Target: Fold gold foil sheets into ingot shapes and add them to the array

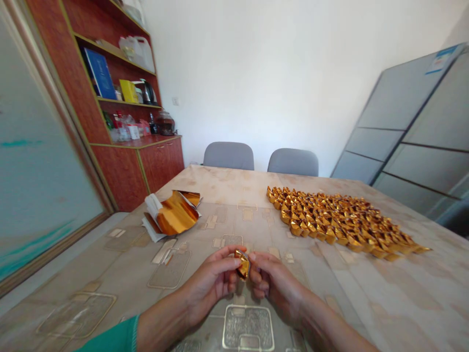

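Note:
A small folded gold foil paper ingot (242,264) is held upright above the middle of the near table. My left hand (217,274) pinches its left side between thumb and fingers. On the other side, my right hand (271,275) has its fingertips closed on the ingot's upper right edge. The fingers partly cover the ingot, so its back is hidden. Beyond my left hand lies a loose stack of gold foil paper sheets (178,213) with white backs, curled at the edges. Many finished-looking gold paper ingots (330,217) stand packed in rows at the right.
A patterned cover lies over the table (234,220). Two grey chairs (229,155) stand at its far edge. At the left is a red-brown shelf cabinet (161,159) with bottles, a kettle and a blue box (98,73). A pale panelled cabinet (384,110) stands at the right.

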`<state>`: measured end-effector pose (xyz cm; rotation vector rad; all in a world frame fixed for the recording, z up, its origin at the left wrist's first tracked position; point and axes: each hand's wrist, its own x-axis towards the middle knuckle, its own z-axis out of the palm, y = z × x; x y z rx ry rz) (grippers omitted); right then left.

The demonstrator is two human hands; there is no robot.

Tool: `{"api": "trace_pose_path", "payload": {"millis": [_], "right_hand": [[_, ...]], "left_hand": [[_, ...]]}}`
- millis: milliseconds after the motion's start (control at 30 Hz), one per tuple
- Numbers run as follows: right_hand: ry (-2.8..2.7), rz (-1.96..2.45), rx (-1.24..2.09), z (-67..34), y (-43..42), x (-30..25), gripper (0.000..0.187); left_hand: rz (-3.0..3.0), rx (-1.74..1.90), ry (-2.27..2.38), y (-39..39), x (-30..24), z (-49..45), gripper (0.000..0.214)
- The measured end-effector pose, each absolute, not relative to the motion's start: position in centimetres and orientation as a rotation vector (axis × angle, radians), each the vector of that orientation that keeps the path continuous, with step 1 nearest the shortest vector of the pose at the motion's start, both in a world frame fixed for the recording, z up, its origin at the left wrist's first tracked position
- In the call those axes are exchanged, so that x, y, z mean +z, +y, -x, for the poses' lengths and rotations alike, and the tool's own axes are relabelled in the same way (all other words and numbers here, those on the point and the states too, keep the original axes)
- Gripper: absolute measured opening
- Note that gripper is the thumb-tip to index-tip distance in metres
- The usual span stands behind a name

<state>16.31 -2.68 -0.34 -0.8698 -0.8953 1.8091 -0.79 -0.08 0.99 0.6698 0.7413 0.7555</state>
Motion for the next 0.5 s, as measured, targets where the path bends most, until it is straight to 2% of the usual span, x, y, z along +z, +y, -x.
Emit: {"api": "trace_pose_path", "payload": {"millis": [133,267,367,500], "right_hand": [[-1.202,1.007,1.326,-16.2,-3.2,0.1,0.032],[-1.634,1.046,0.847,-15.8,-3.8,0.6,0.056],[-1.717,1.1,0.67,-15.5,-3.7,0.6,0.048],[-1.745,1.113,0.639,-15.6,-3.5,0.7,0.04]], "left_hand": [[-0.592,0.849,0.741,0.3,0.8,0.8,0.036],[-0.56,0.902,0.755,0.4,0.8,0.6,0.029],[-0.596,0.881,0.751,0.3,0.7,0.5,0.033],[-0.704,0.85,0.739,0.1,0.5,0.5,0.04]]}}
